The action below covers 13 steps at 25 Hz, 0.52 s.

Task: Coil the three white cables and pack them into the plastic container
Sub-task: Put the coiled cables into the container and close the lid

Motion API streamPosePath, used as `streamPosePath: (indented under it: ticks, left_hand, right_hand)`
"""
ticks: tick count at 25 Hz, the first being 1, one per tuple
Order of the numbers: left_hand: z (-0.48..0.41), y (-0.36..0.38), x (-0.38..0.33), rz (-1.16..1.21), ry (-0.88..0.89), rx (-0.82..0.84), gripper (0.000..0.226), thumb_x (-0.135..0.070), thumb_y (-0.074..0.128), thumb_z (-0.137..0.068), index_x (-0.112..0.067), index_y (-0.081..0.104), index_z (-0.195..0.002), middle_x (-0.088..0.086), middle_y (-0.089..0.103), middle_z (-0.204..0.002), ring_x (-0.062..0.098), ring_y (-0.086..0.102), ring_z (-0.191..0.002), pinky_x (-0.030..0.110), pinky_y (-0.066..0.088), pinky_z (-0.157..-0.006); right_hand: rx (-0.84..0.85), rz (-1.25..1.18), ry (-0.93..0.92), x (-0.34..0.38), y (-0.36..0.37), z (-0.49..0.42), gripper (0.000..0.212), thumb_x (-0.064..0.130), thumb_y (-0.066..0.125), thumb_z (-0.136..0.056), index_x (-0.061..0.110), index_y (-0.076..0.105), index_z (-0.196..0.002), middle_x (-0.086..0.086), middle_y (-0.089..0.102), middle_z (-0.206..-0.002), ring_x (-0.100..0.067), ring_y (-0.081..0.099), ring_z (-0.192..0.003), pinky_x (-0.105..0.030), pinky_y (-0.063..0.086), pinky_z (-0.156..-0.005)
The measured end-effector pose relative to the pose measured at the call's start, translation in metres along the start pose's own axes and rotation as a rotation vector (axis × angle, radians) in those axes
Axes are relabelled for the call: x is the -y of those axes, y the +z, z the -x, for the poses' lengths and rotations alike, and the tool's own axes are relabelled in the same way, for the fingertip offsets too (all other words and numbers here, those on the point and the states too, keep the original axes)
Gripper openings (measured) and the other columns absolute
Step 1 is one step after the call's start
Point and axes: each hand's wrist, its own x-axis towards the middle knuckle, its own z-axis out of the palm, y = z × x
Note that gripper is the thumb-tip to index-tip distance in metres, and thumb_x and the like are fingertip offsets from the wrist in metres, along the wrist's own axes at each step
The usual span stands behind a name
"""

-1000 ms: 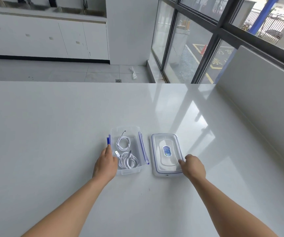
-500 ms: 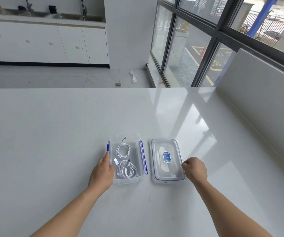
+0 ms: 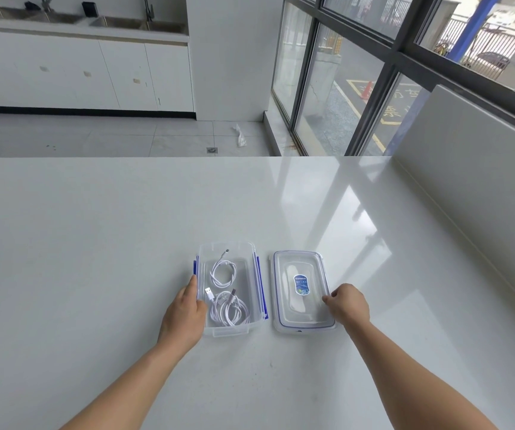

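Note:
A clear plastic container with blue side clips stands open on the white table. Inside it lie white cables: one coil at the far end and a thicker bundle at the near end, with USB plugs showing. My left hand grips the container's left wall, thumb over the rim. The clear lid, with a blue label, lies flat just right of the container. My right hand has its curled fingers pinched on the lid's right edge.
The white table stretches wide on all sides. A low white wall borders it on the right, under large windows. Beyond the far edge are a tiled floor and white cabinets.
My right hand has slid from the lid's near right corner up to its right edge. My left hand has stayed on the container's left wall. The lid still lies flat.

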Motion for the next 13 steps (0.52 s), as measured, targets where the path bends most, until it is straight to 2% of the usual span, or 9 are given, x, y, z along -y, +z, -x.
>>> streamPosePath:
  ticks: [3,5,7,8,10,11,13]
  left_hand:
    - [-0.001,0.000,-0.001,0.003,-0.008,0.000,0.061,-0.013,0.037,-0.098,-0.019,0.020,-0.156,0.010,0.044,-0.151,0.031,0.052,-0.124,0.036,0.043,-0.093]
    - [-0.002,0.001,0.001,0.016,-0.006,0.006,0.061,-0.013,0.037,-0.098,-0.020,0.020,-0.156,0.009,0.045,-0.150,0.030,0.053,-0.122,0.035,0.043,-0.091]
    - [-0.001,0.001,0.001,0.037,-0.016,0.011,0.060,-0.014,0.037,-0.099,-0.020,0.020,-0.156,0.008,0.043,-0.152,0.028,0.052,-0.123,0.033,0.041,-0.091]
    - [0.000,0.001,0.001,0.052,-0.020,0.010,0.060,-0.014,0.037,-0.099,-0.021,0.020,-0.156,0.007,0.042,-0.153,0.028,0.051,-0.125,0.032,0.040,-0.091]
    - [0.002,0.000,0.000,0.090,-0.023,0.009,0.060,-0.013,0.037,-0.099,-0.021,0.022,-0.156,0.005,0.041,-0.155,0.027,0.049,-0.130,0.030,0.039,-0.094]
    - [0.003,-0.001,-0.001,0.112,-0.026,0.009,0.059,-0.012,0.037,-0.099,-0.021,0.023,-0.156,0.005,0.041,-0.156,0.026,0.048,-0.132,0.029,0.038,-0.095]
    - [0.003,-0.002,-0.001,0.158,-0.032,0.013,0.059,-0.012,0.038,-0.099,-0.023,0.025,-0.155,0.002,0.041,-0.156,0.025,0.046,-0.134,0.027,0.036,-0.095]
  right_hand:
    - [-0.047,0.028,-0.011,0.004,-0.002,0.000,0.040,0.025,0.059,-0.085,0.018,0.033,-0.056,-0.005,0.041,-0.068,-0.024,0.034,-0.050,-0.025,0.024,-0.044]
    - [-0.094,0.060,-0.035,0.007,-0.004,0.001,0.039,0.026,0.056,-0.088,0.019,0.031,-0.059,-0.004,0.040,-0.066,-0.028,0.036,-0.056,-0.027,0.025,-0.045]
    - [-0.101,0.050,-0.069,0.011,-0.010,0.003,0.025,0.025,0.056,-0.088,0.017,0.047,-0.066,-0.006,0.051,-0.066,-0.034,0.048,-0.066,-0.031,0.036,-0.053]
    - [-0.092,0.021,-0.089,0.012,-0.013,0.004,0.015,0.025,0.058,-0.088,0.012,0.060,-0.081,-0.009,0.063,-0.077,-0.037,0.059,-0.077,-0.033,0.043,-0.061]
    - [-0.101,-0.035,-0.084,0.012,-0.017,0.006,0.029,0.023,0.060,-0.088,0.002,0.064,-0.108,-0.015,0.072,-0.102,-0.036,0.066,-0.098,-0.036,0.051,-0.075]
    - [-0.134,-0.049,-0.089,0.011,-0.020,0.008,0.034,0.022,0.061,-0.087,-0.002,0.064,-0.111,-0.017,0.073,-0.103,-0.036,0.067,-0.100,-0.038,0.053,-0.079]
    - [-0.243,-0.093,-0.104,0.011,-0.029,0.014,0.037,0.019,0.061,-0.080,-0.005,0.065,-0.108,-0.020,0.074,-0.095,-0.039,0.067,-0.097,-0.041,0.055,-0.079]
